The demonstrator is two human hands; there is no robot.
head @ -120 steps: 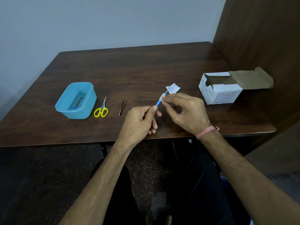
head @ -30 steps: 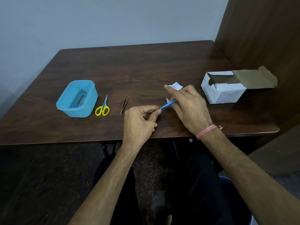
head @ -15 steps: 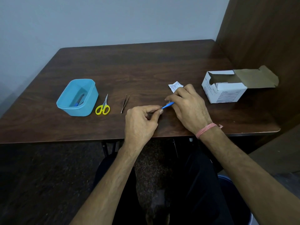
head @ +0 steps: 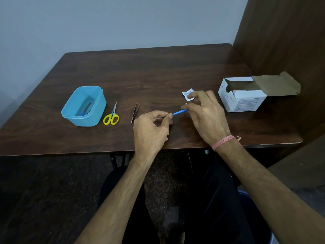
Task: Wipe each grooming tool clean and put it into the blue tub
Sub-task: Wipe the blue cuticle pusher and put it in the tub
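Observation:
A thin blue grooming tool is held level just above the table between both hands. My left hand pinches its near end with thumb and forefinger. My right hand has its fingers closed around the far end, where only a pale speck of wipe shows. The blue tub stands at the left with one blue-handled tool inside. Yellow-handled scissors lie right of the tub, and metal tweezers lie right of them.
A torn white wipe wrapper lies just beyond my right fingers. An open white cardboard box sits at the right, by a wooden partition. The dark wooden table meets a grey wall at the back.
The blue tool has tilted from steeply raised to nearly level. My right hand slid along it toward the far tip and lowered. My left hand keeps its pinch.

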